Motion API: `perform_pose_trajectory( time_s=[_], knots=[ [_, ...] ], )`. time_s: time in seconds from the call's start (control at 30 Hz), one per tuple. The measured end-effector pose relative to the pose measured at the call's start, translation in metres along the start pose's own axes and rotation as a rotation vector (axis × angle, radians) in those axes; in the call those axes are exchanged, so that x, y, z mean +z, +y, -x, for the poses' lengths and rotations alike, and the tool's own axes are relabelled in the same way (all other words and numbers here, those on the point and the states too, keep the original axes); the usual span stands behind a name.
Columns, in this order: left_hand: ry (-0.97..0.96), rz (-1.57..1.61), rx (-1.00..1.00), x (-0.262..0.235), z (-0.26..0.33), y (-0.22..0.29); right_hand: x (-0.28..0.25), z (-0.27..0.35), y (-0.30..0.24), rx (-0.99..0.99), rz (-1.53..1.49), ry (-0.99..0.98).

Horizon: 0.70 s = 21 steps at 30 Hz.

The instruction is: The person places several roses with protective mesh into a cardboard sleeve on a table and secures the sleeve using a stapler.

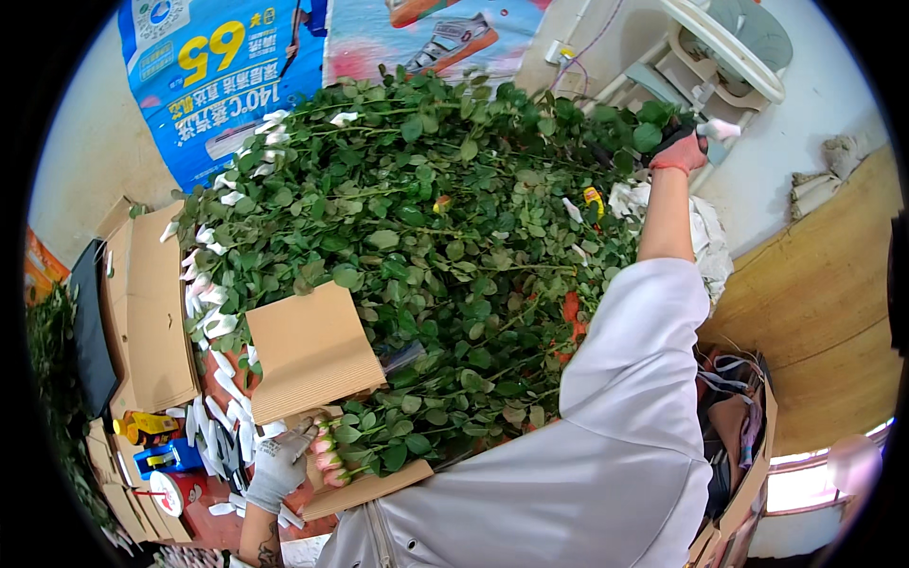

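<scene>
The right hand (680, 150) holds a rose (721, 129) sideways, white-capped bud pointing right. Left hand (278, 471) by pink roses (329, 458); can't tell its grip.

Matt brown cardboard makes up the ribbed-edged sheet (315, 350) left of centre. The left hand (277, 473), lower left, wears pale matt cloth; beside it, a smooth blue plastic dispenser (170, 458). The leaves (383, 239) filling the middle have a faint waxy sheen. Smooth, softly shining fabric forms the jacket (568, 464). Upper left, the poster (213, 80) looks slick; upper right, the chair (724, 47) is smooth plastic.
</scene>
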<state>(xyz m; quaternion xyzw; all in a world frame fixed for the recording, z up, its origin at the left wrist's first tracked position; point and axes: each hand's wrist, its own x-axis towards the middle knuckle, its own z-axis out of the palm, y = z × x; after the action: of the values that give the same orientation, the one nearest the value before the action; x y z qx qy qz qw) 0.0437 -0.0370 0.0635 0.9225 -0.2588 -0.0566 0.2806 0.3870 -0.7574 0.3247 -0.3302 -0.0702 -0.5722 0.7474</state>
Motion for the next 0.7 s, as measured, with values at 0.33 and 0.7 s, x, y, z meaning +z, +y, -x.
perform_pose_trajectory(
  time_s=[0.33,0.7],
  knots=[
    [-0.050,0.060,-0.060,0.002,0.007,-0.006,0.065,0.062,-0.035,-0.235,0.798,-0.255],
    [0.031,-0.002,-0.020,0.009,0.007,-0.004,0.145,-0.007,-0.104,-0.549,1.577,-0.297]
  ],
)
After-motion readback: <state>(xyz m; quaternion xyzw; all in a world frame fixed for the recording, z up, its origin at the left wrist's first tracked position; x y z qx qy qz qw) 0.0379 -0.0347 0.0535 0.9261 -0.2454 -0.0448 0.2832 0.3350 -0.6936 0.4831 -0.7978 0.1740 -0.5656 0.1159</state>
